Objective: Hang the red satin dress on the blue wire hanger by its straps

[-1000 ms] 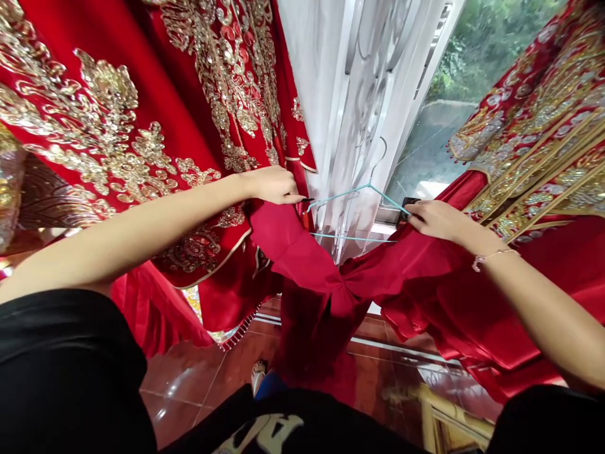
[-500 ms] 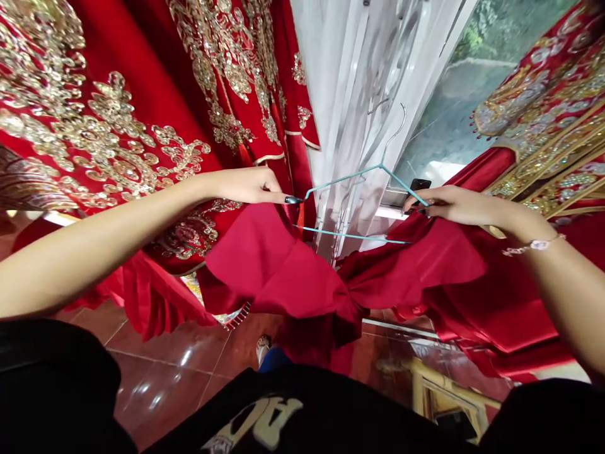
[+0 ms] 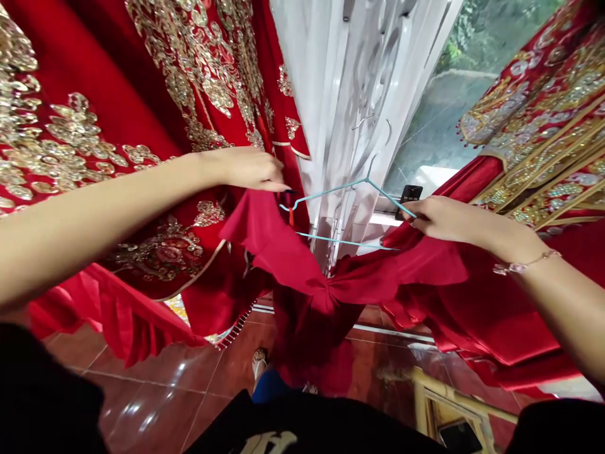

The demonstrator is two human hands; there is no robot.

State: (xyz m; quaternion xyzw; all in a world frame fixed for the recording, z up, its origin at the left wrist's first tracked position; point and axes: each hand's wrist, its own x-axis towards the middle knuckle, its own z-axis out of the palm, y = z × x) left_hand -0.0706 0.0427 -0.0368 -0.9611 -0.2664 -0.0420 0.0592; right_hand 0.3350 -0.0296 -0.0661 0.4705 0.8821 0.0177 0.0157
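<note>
A crimson garment [image 3: 326, 293], gathered at its middle, droops between my two hands with its lower part hanging toward the floor. My left hand [image 3: 255, 169] pinches its left upper edge, just beside the left end of a light-blue hanger [image 3: 331, 189]. That end of the hanger shows bare next to my fingertips. My right hand [image 3: 439, 217] is closed around the hanger's right end, with the garment's right side hanging just below it. The fingertips of my right hand are partly hidden. The hanger's hook points up and away from me.
Red costumes with gold beading [image 3: 142, 145] hang at the left, and more beaded red clothing [image 3: 543, 145] hangs at the right. White curtains [image 3: 326, 94] and a window [image 3: 439, 120] are behind. A phone [image 3: 410, 197] stands beyond my right hand; a wooden frame [image 3: 420, 403] is on the tiled floor.
The garment's left side is drawn narrower and has shifted from the hanger's left end, which now shows. In view, the hanger and right hand sit slightly lower and further left.
</note>
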